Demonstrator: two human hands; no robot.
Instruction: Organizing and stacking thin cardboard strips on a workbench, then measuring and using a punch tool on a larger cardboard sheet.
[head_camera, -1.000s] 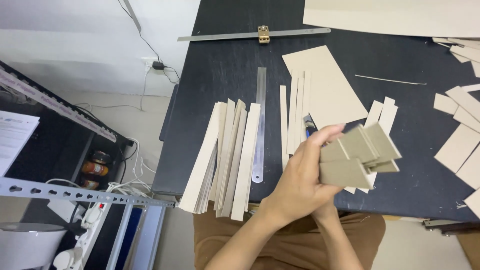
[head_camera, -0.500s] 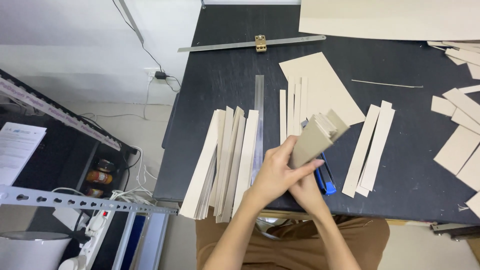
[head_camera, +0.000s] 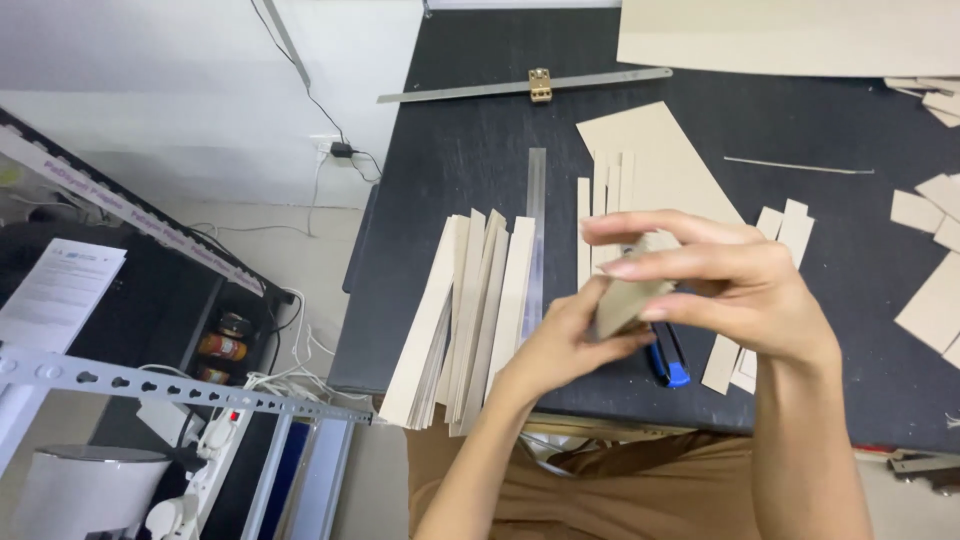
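Both hands' fingers clamped on small cardboard stack (head_camera: 625, 300), mostly hidden by right hand (head_camera: 730, 285), left hand (head_camera: 560, 340) beneath

Black table (head_camera: 450, 150), white wall (head_camera: 150, 90)

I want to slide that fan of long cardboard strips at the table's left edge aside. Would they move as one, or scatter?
The long cardboard strips lie loose and overlapping, so a push would likely scatter them. They look thin and light, probably bending if lifted by one end. Their near ends overhang the table edge, so some may tip off.
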